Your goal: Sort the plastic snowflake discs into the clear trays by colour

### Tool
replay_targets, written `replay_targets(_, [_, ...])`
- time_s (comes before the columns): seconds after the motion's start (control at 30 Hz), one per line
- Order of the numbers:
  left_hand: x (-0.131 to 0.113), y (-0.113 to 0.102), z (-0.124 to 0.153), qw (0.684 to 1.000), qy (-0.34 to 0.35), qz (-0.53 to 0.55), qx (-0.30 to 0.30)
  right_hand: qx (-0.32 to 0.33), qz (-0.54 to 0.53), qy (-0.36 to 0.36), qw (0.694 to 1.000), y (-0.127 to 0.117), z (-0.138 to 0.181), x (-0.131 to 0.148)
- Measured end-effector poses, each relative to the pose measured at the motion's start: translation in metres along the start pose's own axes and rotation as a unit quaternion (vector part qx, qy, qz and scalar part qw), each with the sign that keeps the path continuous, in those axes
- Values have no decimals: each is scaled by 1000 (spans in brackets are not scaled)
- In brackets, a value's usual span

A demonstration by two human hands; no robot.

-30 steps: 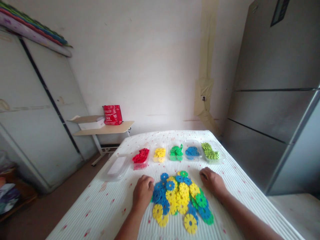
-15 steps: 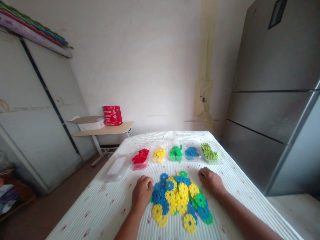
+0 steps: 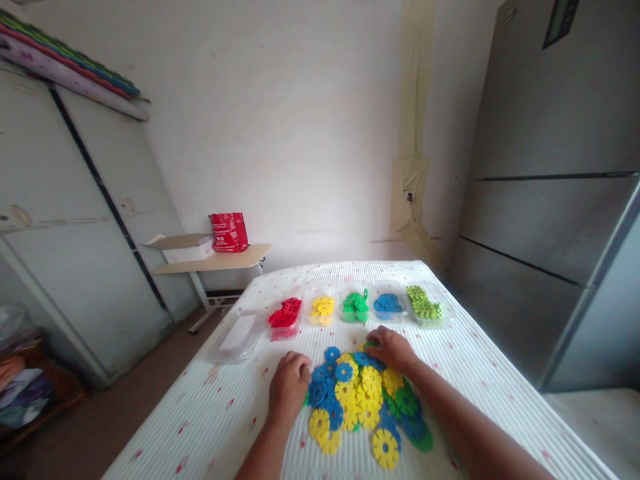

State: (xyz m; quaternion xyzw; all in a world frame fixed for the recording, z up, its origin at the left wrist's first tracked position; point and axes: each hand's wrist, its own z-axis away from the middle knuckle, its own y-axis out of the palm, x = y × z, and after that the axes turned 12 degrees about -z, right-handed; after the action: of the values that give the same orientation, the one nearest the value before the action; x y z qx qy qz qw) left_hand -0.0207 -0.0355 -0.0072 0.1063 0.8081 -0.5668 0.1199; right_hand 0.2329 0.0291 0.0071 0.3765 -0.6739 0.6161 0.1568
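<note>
A heap of flat plastic snowflake discs (image 3: pixel 360 400) in yellow, blue and green lies on the white ribbed tablecloth (image 3: pixel 210 413). My left hand (image 3: pixel 289 385) rests at the heap's left edge, knuckles up and fingers curled under, beside blue discs. My right hand (image 3: pixel 391 348) reaches across the far end of the heap. Its fingertips are bent down onto a green disc (image 3: pixel 370 344). Behind the heap stands a row of clear tubs holding red (image 3: pixel 285 313), yellow (image 3: pixel 323 307), green (image 3: pixel 356 304), blue (image 3: pixel 388 304) and lime (image 3: pixel 424 304) discs.
A larger clear tub (image 3: pixel 235 337) with nothing coloured in it sits left of the red one. A small side table (image 3: pixel 215 259) with a red bag (image 3: pixel 228 231) stands by the wall. A grey fridge (image 3: pixel 550 200) is on the right and a cabinet (image 3: pixel 60 253) on the left.
My right hand has moved left from the heap's right side to its far end, onto the green disc. My left hand has stayed put. The view shifted slightly.
</note>
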Motion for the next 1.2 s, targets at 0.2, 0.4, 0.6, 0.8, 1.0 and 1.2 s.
replay_targets(0.2, [4,5,-1,1000,3,13,-6,-40,-56,41,997,-2,1,-8])
replay_targets(0.4, [5,6,-1,1000,6,21,-13,-86,-180,96,975,-15,4,-14])
replay_targets(0.6, [3,5,-1,1000,-4,18,-3,21,-377,112,919,-38,33,-16])
replay_targets(0.8, [2,3,-1,1000,-2,9,1,180,-419,99,884,-65,75,-13])
replay_targets(1.0, [3,3,-1,1000,-1,6,-1,208,-351,62,911,-66,86,-13])
replay_targets(1.2, [3,3,-1,1000,3,7,1,211,-245,40,945,-64,85,-6])
